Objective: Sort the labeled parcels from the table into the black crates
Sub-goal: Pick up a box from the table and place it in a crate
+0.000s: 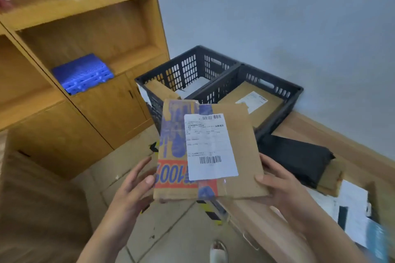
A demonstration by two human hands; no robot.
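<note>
Setting: grey wall (277, 17) behind, wooden shelving (85, 28) at the left with a blue plastic item (83, 72) on one shelf; a wooden table (320, 134) runs along the right.
Crates: two black crates stand side by side at the wall end of the table — the left crate (183, 70) holds a brown parcel and something white; the right crate (284, 96) holds a flat brown parcel with a white label.
Parcel in hand: a flat cardboard parcel (241, 145), printed tape down its left side, white label (209, 147) facing the camera, held in the air in front of the crates and clear of the table.
Left hand: the left hand (132, 188) holds the parcel's lower left edge, thumb on the face, fingers spread behind it.
Right hand: the right hand (277, 186) grips the lower right corner, thumb pressed on top, fingers curled beneath.
Remaining on table: a black bag parcel (299, 156) just beside the right crate, with white-labelled items (352, 209) nearer the person.
Step in hand: judged to be reading the label to choose a crate.
Recommended practice: keep the label square to the eyes, confirm the destination, then carry the parcel level over the chosen crate and lay it flat on the contents — label up, not dropped on edge against the wall of the crate.
</note>
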